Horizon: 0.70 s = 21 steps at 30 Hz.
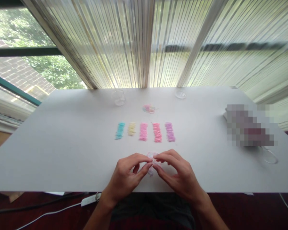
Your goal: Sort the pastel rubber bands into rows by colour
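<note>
The left hand (126,173) and right hand (182,172) were close together, fingertips near touching, at the near side of the white table (62,143); grip could not be confirmed. Farther, five ridged rows (143,131) lay spaced, apparently by colour; beyond, a stringy tangle (149,109). Pale, filmy pieces (150,154) sat at the fingertips, presumably for precision.

Room: looks like a home
Curtain (120,41): long, stringy, behind the desk (62,143)
Window (24,51): green trees (55,70) and bricks (19,70) outside
Floor (230,210): dark red, under the desk
</note>
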Tool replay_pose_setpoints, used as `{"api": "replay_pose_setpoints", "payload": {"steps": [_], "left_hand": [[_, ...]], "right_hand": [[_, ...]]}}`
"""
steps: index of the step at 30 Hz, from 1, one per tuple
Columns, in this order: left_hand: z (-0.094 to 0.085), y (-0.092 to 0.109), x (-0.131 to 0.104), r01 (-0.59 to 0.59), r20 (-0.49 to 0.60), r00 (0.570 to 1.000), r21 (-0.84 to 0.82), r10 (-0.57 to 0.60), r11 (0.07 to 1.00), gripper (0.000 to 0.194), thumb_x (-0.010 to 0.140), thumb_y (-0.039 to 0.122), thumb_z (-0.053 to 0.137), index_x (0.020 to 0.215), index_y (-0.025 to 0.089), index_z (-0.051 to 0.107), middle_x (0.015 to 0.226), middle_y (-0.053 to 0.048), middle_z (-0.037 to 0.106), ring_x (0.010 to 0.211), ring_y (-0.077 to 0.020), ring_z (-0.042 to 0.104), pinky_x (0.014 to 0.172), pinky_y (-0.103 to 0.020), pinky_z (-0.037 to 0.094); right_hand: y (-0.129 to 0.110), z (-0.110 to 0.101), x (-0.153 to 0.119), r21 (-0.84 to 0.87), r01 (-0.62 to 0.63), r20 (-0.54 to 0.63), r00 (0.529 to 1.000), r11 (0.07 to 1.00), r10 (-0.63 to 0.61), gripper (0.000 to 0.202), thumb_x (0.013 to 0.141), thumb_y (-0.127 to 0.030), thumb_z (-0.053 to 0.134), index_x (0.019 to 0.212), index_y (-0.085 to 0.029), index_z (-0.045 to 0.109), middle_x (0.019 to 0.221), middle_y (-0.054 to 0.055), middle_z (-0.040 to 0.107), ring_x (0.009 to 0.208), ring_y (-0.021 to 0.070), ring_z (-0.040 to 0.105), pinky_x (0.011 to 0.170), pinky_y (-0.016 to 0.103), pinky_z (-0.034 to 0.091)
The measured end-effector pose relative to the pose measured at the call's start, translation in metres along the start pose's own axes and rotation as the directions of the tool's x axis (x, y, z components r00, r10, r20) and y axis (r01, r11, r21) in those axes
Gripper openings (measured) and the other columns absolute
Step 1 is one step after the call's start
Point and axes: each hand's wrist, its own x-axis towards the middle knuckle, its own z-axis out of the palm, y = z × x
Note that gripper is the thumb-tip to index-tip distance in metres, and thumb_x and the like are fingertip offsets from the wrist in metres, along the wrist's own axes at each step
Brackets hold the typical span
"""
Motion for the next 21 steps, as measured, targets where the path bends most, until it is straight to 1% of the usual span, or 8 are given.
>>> {"api": "replay_pose_setpoints", "payload": {"steps": [4, 9, 12, 15, 17, 21], "left_hand": [[-0.002, -0.002, 0.003, 0.002, 0.022, 1.0, 0.003, -0.002, 1.0, 0.01, 0.096, 0.02, 0.067, 0.102, 0.02, 0.075, 0.091, -0.005, 0.078, 0.063, -0.0104, 0.064, 0.054, -0.02, 0.051], [-0.009, -0.003, 0.011, -0.013, 0.036, 0.999, -0.003, 0.013, 1.0, 0.01, 0.097, 0.02, 0.066, 0.102, 0.02, 0.075, 0.093, -0.005, 0.079, 0.067, -0.0113, 0.066, 0.056, -0.02, 0.051], [-0.013, -0.001, 0.017, -0.016, 0.035, 0.999, 0.01, 0.015, 1.0, 0.01, 0.097, 0.02, 0.066, 0.101, 0.02, 0.075, 0.09, -0.005, 0.078, 0.065, -0.0107, 0.064, 0.055, -0.02, 0.051], [-0.017, 0.003, 0.027, -0.042, 0.034, 0.999, 0.023, 0.041, 0.999, 0.008, 0.097, 0.02, 0.067, 0.098, 0.02, 0.075, 0.088, -0.004, 0.078, 0.065, -0.0106, 0.064, 0.054, -0.02, 0.049], [-0.02, 0.004, 0.036, -0.077, 0.03, 0.997, 0.033, 0.076, 0.997, 0.006, 0.096, 0.019, 0.068, 0.097, 0.019, 0.074, 0.087, -0.004, 0.077, 0.065, -0.0104, 0.064, 0.054, -0.02, 0.049], [-0.025, 0.0, 0.052, -0.112, 0.0, 0.994, 0.084, 0.112, 0.99, 0.004, 0.093, 0.017, 0.071, 0.095, 0.019, 0.073, 0.089, -0.003, 0.077, 0.065, -0.0097, 0.062, 0.056, -0.02, 0.048]], "right_hand": [[0.002, 0.0, 0.003, -0.003, 0.047, 0.0, 0.999, 0.999, -0.047, 0.017, 0.096, -0.014, 0.064, 0.108, -0.024, 0.071, 0.093, 0.005, 0.071, 0.085, 0.0178, 0.069, 0.074, 0.03, 0.06], [0.005, -0.003, 0.014, -0.023, 0.067, 0.056, 0.996, 0.998, -0.065, 0.018, 0.096, -0.019, 0.066, 0.113, -0.024, 0.068, 0.097, 0.006, 0.072, 0.088, 0.019, 0.069, 0.077, 0.031, 0.06], [0.005, -0.007, 0.025, -0.025, 0.093, 0.093, 0.992, 0.995, -0.09, 0.012, 0.097, -0.017, 0.064, 0.107, -0.023, 0.069, 0.092, 0.004, 0.072, 0.085, 0.0179, 0.068, 0.076, 0.03, 0.058], [0.004, -0.016, 0.042, -0.044, 0.169, 0.149, 0.976, 0.985, -0.161, 0.01, 0.098, -0.018, 0.062, 0.101, -0.023, 0.069, 0.085, 0.003, 0.071, 0.079, 0.0176, 0.066, 0.072, 0.03, 0.056], [0.004, -0.022, 0.054, -0.063, 0.219, 0.175, 0.963, 0.974, -0.205, 0.008, 0.098, -0.018, 0.062, 0.099, -0.021, 0.069, 0.085, 0.004, 0.07, 0.078, 0.0177, 0.065, 0.07, 0.03, 0.055], [0.012, -0.029, 0.077, -0.112, 0.327, 0.245, 0.924, 0.938, -0.293, 0.005, 0.096, -0.016, 0.063, 0.096, -0.018, 0.068, 0.085, 0.006, 0.07, 0.077, 0.0178, 0.063, 0.069, 0.03, 0.052]]}}
